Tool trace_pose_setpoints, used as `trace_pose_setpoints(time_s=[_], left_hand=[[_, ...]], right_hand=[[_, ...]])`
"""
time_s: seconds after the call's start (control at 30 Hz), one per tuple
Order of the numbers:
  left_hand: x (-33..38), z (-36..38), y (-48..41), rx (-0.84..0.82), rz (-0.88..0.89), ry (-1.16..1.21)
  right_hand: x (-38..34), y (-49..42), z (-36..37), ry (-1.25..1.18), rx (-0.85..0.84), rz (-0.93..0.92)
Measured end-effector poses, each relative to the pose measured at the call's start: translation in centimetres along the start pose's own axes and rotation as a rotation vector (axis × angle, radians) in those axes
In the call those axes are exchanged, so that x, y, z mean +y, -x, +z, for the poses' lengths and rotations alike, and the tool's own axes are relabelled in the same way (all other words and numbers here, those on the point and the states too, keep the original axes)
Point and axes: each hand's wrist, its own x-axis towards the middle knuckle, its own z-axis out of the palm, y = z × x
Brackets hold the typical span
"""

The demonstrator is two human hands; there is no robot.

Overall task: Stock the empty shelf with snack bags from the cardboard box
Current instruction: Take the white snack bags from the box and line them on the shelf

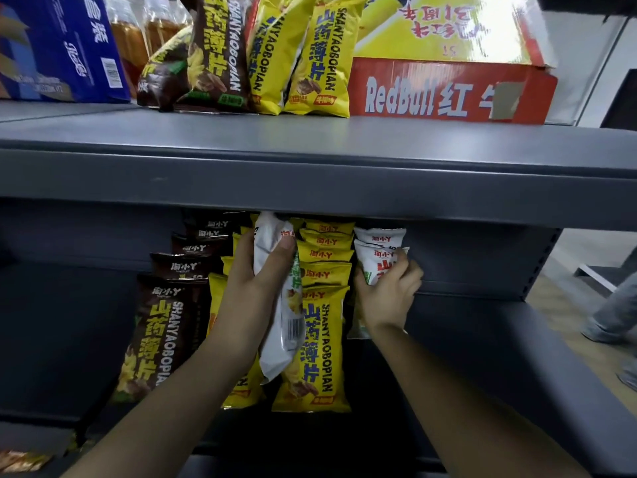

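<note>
My left hand [256, 270] grips a white snack bag [279, 326] upright in front of the yellow row. My right hand [389, 291] holds the front white bag [377, 267] of a short white row at the right of the lower grey shelf [482, 339]. Behind it stands another white bag [379, 236]. Rows of yellow bags [320, 339] and dark brown bags [158, 332] fill the shelf to the left. The cardboard box is not in view.
The upper shelf [310, 160] carries more brown and yellow bags [248, 53], a red RedBull carton [448, 91], a blue carton [58, 46] and drink bottles [138, 32]. A person's leg [613, 312] stands at the right on the floor.
</note>
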Motion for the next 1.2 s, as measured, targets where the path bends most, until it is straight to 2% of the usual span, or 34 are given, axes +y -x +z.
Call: trace_pose_setpoints(time_s=[0.2,0.43,0.67,0.8,0.97,1.2], left_hand=[[-0.7,-0.5,-0.3,0.011,-0.034,0.017],[-0.4,-0.5,-0.1,0.041,-0.017,0.023],[-0.2,-0.5,0.6,0.031,-0.025,0.018],[0.2,0.1,1.1,0.013,-0.025,0.027],[0.4,0.7,1.8,0.021,-0.052,0.013],[1.7,2.2,3.1,-0.073,-0.037,0.003]], right_hand=[[-0.2,-0.3,1.2,0.230,-0.002,0.010],[-0.1,-0.7,0.9,0.170,-0.098,0.022],[2.8,1.3,-2.9,0.014,-0.351,-0.153],[4.9,2.3,-3.0,0.035,-0.513,-0.231],[4.5,2.1,-2.0,-0.077,-0.515,-0.178],[4.0,2.3,-4.9,0.103,-0.500,-0.160]])
